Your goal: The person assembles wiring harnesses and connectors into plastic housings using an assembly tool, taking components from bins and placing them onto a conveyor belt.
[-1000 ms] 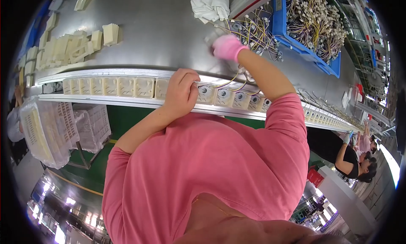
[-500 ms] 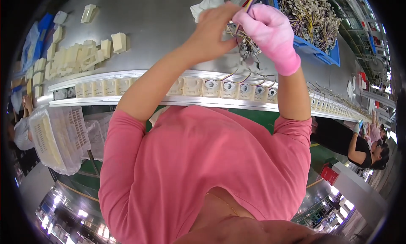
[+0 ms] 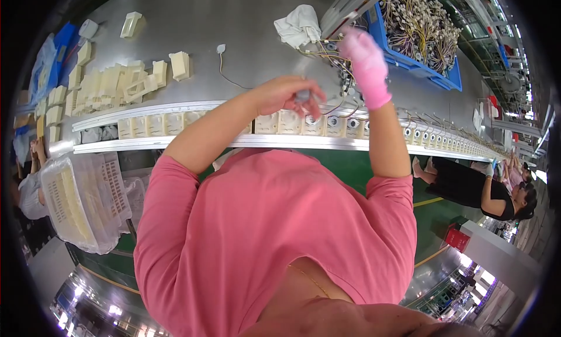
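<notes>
My bare left hand is over the row of cream plastic housings in a metal rail. Between its blurred fingers sits a small grey round part. My right hand, in a pink glove, is farther back beside a tangle of wired parts. Motion smears its fingers, so I cannot make out whether they hold anything. Housings right of my left hand carry round grey parts with wires; the nearer ones to the left show no such parts.
A blue bin full of wired connectors stands back right. A white cloth and one loose wired part lie on the metal table. Cream plastic pieces are piled at left. Another person works farther right.
My hands have moved apart: the left came down to the housings, while the right moved slightly lower, near the tangle. The wires earlier raised at my right hand no longer show there.
</notes>
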A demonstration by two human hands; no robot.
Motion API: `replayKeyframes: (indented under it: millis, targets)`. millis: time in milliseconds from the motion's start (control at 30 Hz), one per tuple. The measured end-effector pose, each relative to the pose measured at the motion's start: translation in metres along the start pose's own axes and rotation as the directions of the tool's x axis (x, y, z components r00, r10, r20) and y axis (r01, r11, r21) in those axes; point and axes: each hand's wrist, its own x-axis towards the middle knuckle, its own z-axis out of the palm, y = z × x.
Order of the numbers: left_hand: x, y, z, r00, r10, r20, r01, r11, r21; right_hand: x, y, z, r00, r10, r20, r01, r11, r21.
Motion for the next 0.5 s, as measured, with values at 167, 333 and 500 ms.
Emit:
replayKeyframes:
  millis: [167,333,500]
  targets:
    - [0.000,-0.014,-0.003,0.800,0.333,-0.499,-0.360,0.932,0.043,-0.053,-0.078,0.051,0.854,0.467,0.231,-0.439,0.884,-0.162]
    - [-0.005,-0.011,0.002,0.812,0.292,-0.506,-0.315,0.948,0.042,-0.062,-0.076,0.072,0.768,0.545,0.338,-0.640,0.626,0.446]
    - [-0.020,-0.008,-0.031,0.968,-0.064,-0.243,-0.005,0.962,-0.272,-0.060,-0.086,0.057,0.975,0.113,0.190,-0.062,0.965,-0.256]
